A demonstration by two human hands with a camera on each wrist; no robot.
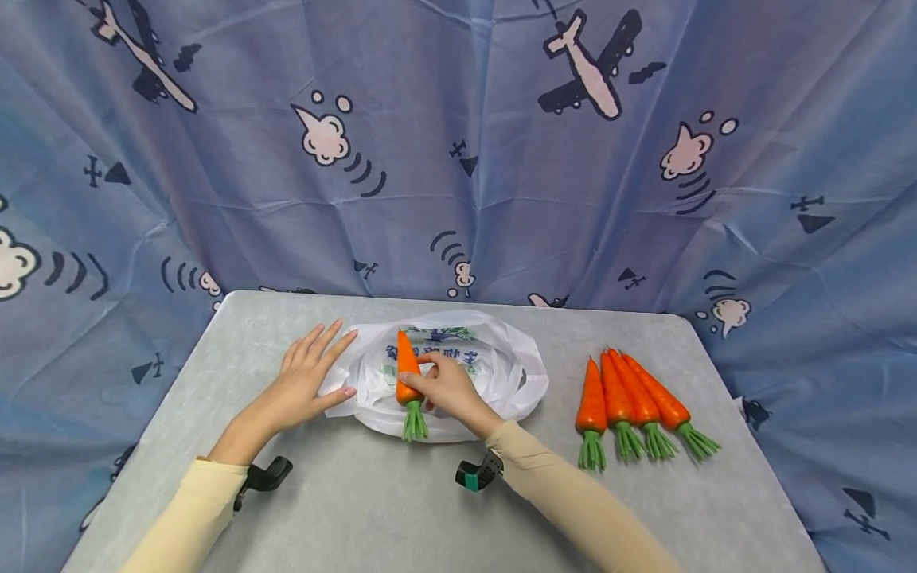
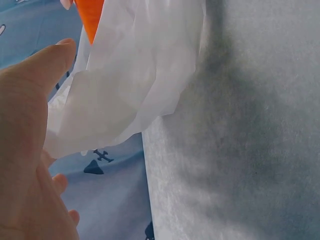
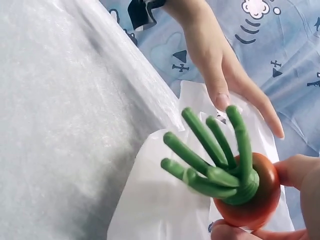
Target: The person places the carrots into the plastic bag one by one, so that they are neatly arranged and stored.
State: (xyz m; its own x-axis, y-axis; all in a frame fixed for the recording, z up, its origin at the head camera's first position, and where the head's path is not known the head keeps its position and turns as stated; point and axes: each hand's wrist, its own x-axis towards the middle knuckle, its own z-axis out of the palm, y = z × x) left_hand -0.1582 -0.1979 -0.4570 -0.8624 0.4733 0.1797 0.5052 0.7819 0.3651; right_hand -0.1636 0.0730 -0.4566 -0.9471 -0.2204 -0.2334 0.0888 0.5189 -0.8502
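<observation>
My right hand [image 1: 450, 390] pinches an orange carrot [image 1: 407, 368] with short green stems, holding it over the white plastic bag [image 1: 501, 398]. In the right wrist view the carrot's stem end [image 3: 245, 185] faces the camera, thumb and fingers on its sides. The bag lies with its mouth spread, printed with a tree and blue lettering. At the bag's left edge my left hand [image 1: 304, 378] rests with fingers straight and spread. The left wrist view has the bag's white side [image 2: 125, 75] right by the left thumb [image 2: 55, 60].
Several more carrots [image 1: 630, 398] lie side by side at the right of the grey table [image 1: 344, 509], tips pointing to the back. A blue curtain [image 1: 430, 159] with airplane drawings hangs behind the table. Each wrist wears a black camera band [image 1: 263, 476].
</observation>
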